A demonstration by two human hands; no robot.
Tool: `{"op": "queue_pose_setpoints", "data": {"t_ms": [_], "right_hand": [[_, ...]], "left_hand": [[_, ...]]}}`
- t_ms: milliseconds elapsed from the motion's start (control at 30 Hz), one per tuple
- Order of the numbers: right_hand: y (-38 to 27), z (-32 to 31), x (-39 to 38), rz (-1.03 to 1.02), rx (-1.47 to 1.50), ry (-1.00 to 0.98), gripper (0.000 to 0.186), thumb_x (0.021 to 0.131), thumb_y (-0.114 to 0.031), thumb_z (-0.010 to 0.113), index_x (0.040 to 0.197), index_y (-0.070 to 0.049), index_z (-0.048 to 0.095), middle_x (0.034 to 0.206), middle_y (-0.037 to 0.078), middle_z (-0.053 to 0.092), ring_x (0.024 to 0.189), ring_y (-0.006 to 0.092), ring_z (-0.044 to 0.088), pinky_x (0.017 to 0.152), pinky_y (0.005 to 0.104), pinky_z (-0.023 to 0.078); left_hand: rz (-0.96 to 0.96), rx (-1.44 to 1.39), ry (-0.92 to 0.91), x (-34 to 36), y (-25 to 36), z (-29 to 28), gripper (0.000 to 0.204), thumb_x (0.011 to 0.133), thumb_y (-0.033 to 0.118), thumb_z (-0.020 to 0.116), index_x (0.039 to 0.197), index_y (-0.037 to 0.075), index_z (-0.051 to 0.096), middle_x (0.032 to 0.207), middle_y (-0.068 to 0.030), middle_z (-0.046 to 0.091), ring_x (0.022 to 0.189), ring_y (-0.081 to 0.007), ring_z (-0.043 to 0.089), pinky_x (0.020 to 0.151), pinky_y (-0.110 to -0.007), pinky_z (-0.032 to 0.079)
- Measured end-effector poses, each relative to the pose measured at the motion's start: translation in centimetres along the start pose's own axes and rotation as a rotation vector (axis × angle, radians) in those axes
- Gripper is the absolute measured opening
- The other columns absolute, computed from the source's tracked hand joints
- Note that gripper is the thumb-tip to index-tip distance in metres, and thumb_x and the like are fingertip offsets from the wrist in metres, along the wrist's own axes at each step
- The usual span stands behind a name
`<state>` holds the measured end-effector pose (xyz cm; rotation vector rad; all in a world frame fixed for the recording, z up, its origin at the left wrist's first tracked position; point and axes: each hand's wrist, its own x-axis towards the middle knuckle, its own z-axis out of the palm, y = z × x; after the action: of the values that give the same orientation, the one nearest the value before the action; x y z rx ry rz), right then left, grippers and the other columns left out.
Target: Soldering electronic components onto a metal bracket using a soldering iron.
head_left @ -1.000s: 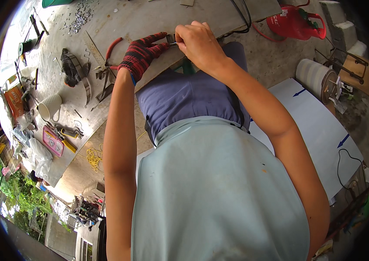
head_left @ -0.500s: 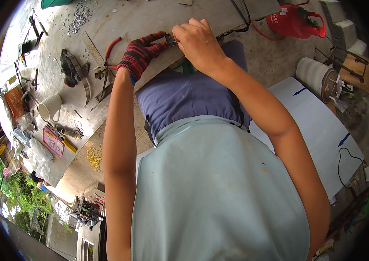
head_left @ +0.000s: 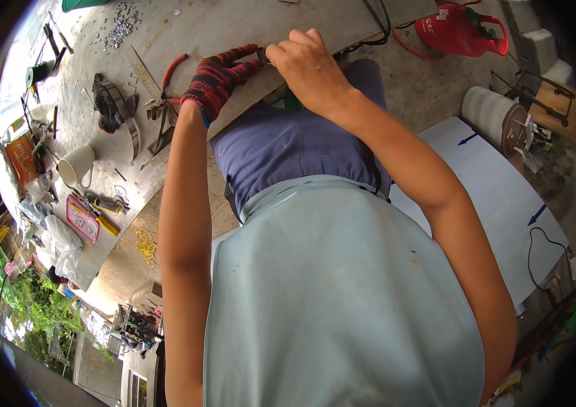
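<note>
My left hand (head_left: pixel 220 78), in a red and black striped knit glove, has its fingertips on a small dark metal piece (head_left: pixel 263 55) at the workbench's front edge. My bare right hand (head_left: pixel 308 71) is closed on the same piece from the right, its fingertips mostly hidden behind the knuckles. Left of the glove lie red-handled pliers (head_left: pixel 174 74), a metal ruler (head_left: pixel 142 75) and some angular metal parts (head_left: pixel 161 139). A dark curved tool with a metal band (head_left: pixel 110 105) rests farther left on the bench (head_left: pixel 213 24).
Small silver pieces (head_left: pixel 121 30), a white mug (head_left: pixel 70 166), yellow-handled tools (head_left: pixel 104 224) and plastic bags (head_left: pixel 64 247) lie on the bench. Black cables (head_left: pixel 383 27) cross its far edge. A red gas cylinder (head_left: pixel 451 34), striped drum (head_left: pixel 485 119) and white sheet (head_left: pixel 505 237) are on the right.
Both hands have shifted slightly upward and to the left in the view, still together at the small metal piece. The bench and surroundings look much the same.
</note>
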<state>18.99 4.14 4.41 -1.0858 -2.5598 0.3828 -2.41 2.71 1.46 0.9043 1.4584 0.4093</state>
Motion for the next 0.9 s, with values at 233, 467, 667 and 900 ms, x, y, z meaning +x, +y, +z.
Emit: {"op": "queue_pose_setpoints", "data": {"t_ms": [233, 467, 667, 900], "right_hand": [[-0.1, -0.3, 0.2, 0.010, -0.007, 0.033, 0.008, 0.083, -0.001, 0.060, 0.081, -0.008, 0.057, 0.075, 0.006, 0.061, 0.083, 0.0250, 0.058, 0.083, 0.0382, 0.042], [-0.4, 0.5, -0.2, 0.043, -0.074, 0.012, 0.008, 0.082, -0.002, 0.060, 0.080, -0.009, 0.057, 0.074, 0.006, 0.060, 0.083, 0.0248, 0.058, 0.083, 0.0382, 0.042], [0.5, 0.8, -0.1, 0.085, 0.071, 0.034, 0.006, 0.083, -0.005, 0.061, 0.079, -0.009, 0.062, 0.074, 0.006, 0.066, 0.084, 0.0253, 0.061, 0.083, 0.0401, 0.043], [0.4, 0.3, -0.2, 0.163, 0.194, 0.009, 0.007, 0.083, -0.003, 0.065, 0.082, -0.009, 0.064, 0.079, 0.006, 0.069, 0.087, 0.0267, 0.062, 0.085, 0.0411, 0.042]], "left_hand": [[-0.033, 0.014, 0.012, -0.1, 0.2, 0.0, 0.051, 0.090, 0.029, 0.081, 0.137, 0.014, 0.069, 0.092, 0.0003, 0.073, 0.080, -0.0083, 0.057, 0.077, -0.026, 0.050], [-0.038, 0.052, -0.010, -0.4, 0.7, 0.1, 0.048, 0.094, 0.026, 0.075, 0.140, 0.013, 0.067, 0.101, 0.0032, 0.071, 0.082, -0.0078, 0.056, 0.080, -0.026, 0.050], [-0.026, 0.053, -0.016, -0.1, 0.1, 0.0, 0.048, 0.095, 0.025, 0.075, 0.141, 0.012, 0.066, 0.103, 0.0027, 0.074, 0.082, -0.0075, 0.057, 0.080, -0.026, 0.050], [-0.018, 0.051, -0.009, 0.1, -0.2, -0.1, 0.048, 0.095, 0.024, 0.075, 0.141, 0.012, 0.066, 0.103, 0.0022, 0.075, 0.082, -0.0070, 0.056, 0.081, -0.026, 0.051]]}}
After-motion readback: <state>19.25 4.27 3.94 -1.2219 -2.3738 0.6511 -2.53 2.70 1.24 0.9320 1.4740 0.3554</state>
